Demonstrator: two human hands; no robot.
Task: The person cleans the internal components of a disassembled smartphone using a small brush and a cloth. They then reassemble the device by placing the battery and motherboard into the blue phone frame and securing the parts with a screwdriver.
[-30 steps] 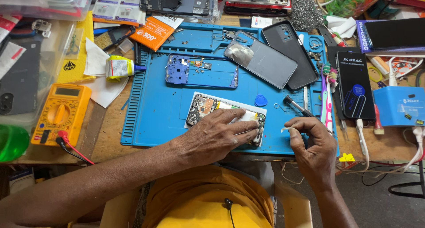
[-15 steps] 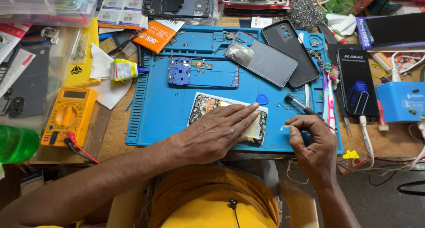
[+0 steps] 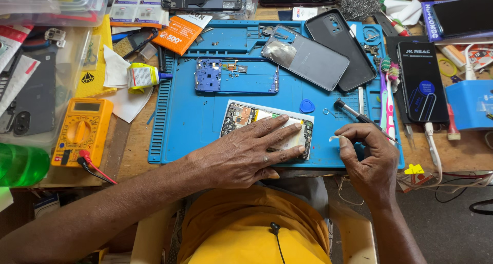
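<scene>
One yellow multimeter [image 3: 81,130] lies at the left of the desk [image 3: 134,141], with one red and one black lead plugged into its lower edge. Right of it, one yellow glue tube [image 3: 145,76] rests on white paper beside the blue work mat [image 3: 190,125]. On the mat's upper part sits one blue phone frame [image 3: 236,76]; right of that lie two back covers, one grey [image 3: 307,59] and one black [image 3: 341,48] (the black partly under the grey). Below the frame, one opened phone [image 3: 241,116] lies flat on the near half of the mat, its boards showing at the left end. The left hand [image 3: 246,153] presses flat on this phone, fingers spread and extended across its right part, gripping nothing. One blue plectrum-shaped pick [image 3: 307,106] lies just right of the phone's upper corner. The right hand [image 3: 367,159] rests on the mat's near right corner, its grip pressed together: thumb and forefinger pinch a small pale piece [image 3: 334,138], and one dark-tipped tool [image 3: 354,112] runs under the fingers. Two toothbrushes [image 3: 389,89] lie side by side at the mat's right edge. One dark phone [image 3: 422,82] lies beyond, off the mat.
</scene>
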